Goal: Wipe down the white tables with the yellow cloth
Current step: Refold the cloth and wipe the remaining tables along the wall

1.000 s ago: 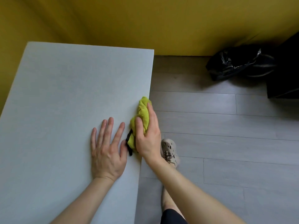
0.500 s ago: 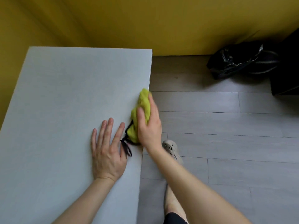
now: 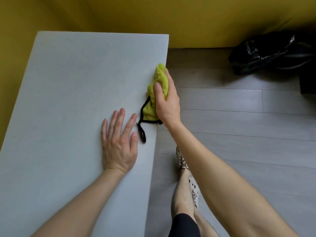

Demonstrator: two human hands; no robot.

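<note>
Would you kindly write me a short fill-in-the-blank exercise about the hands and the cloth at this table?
1. The right hand grips the yellow cloth at the ____ edge of the white table.
2. The left hand rests flat on the table, holding ____.
3. The cloth's trim and loop are ____.
4. The black plastic bag lies on the ____.
Missing words: right; nothing; black; floor.

A plain indoor room: mustard walls (image 3: pixel 196 19), grey plank floor (image 3: pixel 239 134), white bench (image 3: pixel 68 100), black bag (image 3: pixel 266 53) upper right.
</note>
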